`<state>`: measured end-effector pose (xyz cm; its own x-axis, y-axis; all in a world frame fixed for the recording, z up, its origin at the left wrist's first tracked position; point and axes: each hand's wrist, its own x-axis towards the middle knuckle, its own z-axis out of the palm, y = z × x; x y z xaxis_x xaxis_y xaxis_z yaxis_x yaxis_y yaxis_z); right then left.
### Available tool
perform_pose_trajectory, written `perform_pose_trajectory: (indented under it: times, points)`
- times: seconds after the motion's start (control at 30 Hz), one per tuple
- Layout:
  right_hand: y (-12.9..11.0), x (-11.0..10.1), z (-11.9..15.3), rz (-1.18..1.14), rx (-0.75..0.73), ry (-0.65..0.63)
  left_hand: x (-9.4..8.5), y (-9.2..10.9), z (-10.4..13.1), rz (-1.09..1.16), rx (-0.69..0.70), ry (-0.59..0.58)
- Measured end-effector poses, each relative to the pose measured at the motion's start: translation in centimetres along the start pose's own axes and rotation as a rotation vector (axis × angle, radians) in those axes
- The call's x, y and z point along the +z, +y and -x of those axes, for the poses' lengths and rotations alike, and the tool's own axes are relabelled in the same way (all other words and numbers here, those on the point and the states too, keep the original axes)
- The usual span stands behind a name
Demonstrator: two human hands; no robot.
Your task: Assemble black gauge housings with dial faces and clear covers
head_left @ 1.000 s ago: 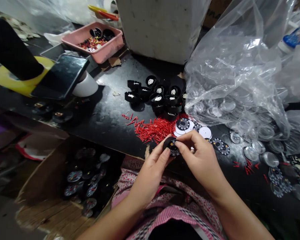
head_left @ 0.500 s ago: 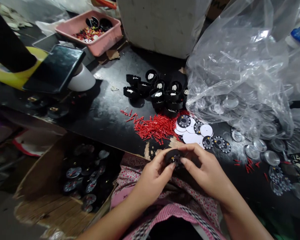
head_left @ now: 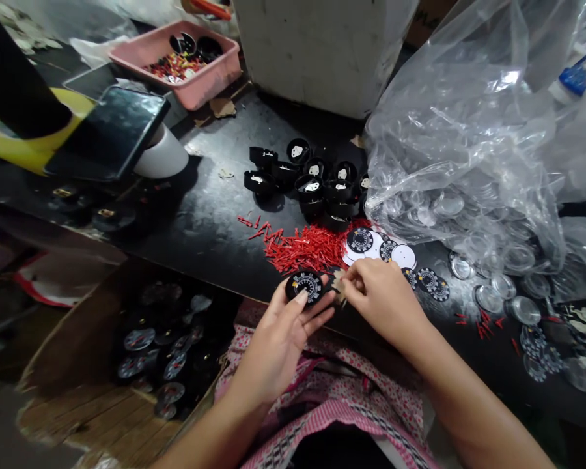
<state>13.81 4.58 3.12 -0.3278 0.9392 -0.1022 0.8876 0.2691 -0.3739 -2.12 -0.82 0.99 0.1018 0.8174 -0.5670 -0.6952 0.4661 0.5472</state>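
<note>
My left hand (head_left: 288, 322) holds a round black gauge (head_left: 305, 286) with its numbered dial facing up, the thumb resting on the dial. Just right of it, my right hand (head_left: 378, 293) hovers by the table's front edge with its fingers pinched together; whatever is between them is hidden. Beyond the hands lies a heap of red pointers (head_left: 305, 247). White and black dial discs (head_left: 360, 240) overlap to the right of the heap. Behind it stand several black round housings (head_left: 310, 185) with white parts inside.
A clear plastic bag (head_left: 469, 143) of transparent covers fills the right side. At the back left are a pink tray (head_left: 200, 85) of small parts and a phone (head_left: 107, 133) leaning on a white roll. A cardboard box (head_left: 73, 404) of gauges stands below left.
Both hands were together around the black piece. Now my left hand has moved left with it, dial turned up, and my right hand has let go and shifted toward the discs.
</note>
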Motion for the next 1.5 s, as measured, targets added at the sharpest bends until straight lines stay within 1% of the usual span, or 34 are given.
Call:
perform_pose_trajectory:
  times: [0.1, 0.13, 0.2, 0.3, 0.47, 0.53, 0.6, 0.67, 0.77, 0.83, 0.93, 1.1, 1.17, 1.33, 1.5]
  points:
    - [-0.1, -0.2, 0.7, -0.303, -0.039, 0.044, 0.7, 0.0, -0.3, 0.121, -0.124, -0.067]
    - [-0.1, -0.2, 1.0, -0.353, -0.051, 0.069, 0.9, 0.0, -0.3, 0.151, -0.136, -0.079]
    - [-0.2, -0.2, 1.4, -0.396, -0.064, 0.106, 1.0, 0.0, -0.5, 0.180, -0.107, -0.078]
    - [-0.4, -0.2, 1.8, -0.410, -0.074, 0.115, 1.0, -0.2, -0.4, 0.144, -0.018, -0.067]
    - [-0.8, -0.4, 2.2, -0.285, -0.032, 0.126, 1.2, -0.7, 0.1, 0.038, 0.108, -0.060]
    - [-0.9, -0.7, 2.3, -0.344, -0.034, 0.141, 1.2, -0.7, 0.1, 0.013, 0.143, -0.054]
    - [-1.0, -1.0, 2.5, -0.469, -0.045, 0.131, 1.3, -0.7, -0.1, -0.047, 0.164, -0.030]
    - [-1.1, -1.2, 2.6, -0.541, -0.050, 0.120, 1.3, -0.9, -0.5, -0.139, 0.168, -0.023]
    - [-1.3, -1.3, 2.7, -0.507, -0.035, 0.124, 1.4, -1.5, -0.9, -0.255, 0.162, -0.061]
    - [-1.4, -1.3, 2.7, -0.469, -0.020, 0.120, 1.6, -1.6, -0.9, -0.300, 0.190, -0.075]
    - [-1.4, -1.4, 2.7, -0.441, -0.009, 0.108, 1.7, -1.5, -0.6, -0.356, 0.236, -0.085]
    - [-1.5, -1.6, 3.1, -0.493, -0.020, 0.120, 1.6, -1.1, -0.1, -0.426, 0.280, -0.094]
    - [-1.5, -1.7, 3.2, -0.491, -0.031, 0.123, 1.5, -1.1, 0.0, -0.480, 0.329, -0.081]
    - [-2.0, -1.5, 3.7, -0.488, -0.059, 0.140, 1.1, -1.2, 0.1, -0.675, 0.508, -0.062]
    - [-2.5, -1.0, 4.1, -0.515, -0.029, 0.201, 0.6, -1.0, 0.4, -0.807, 0.575, -0.028]
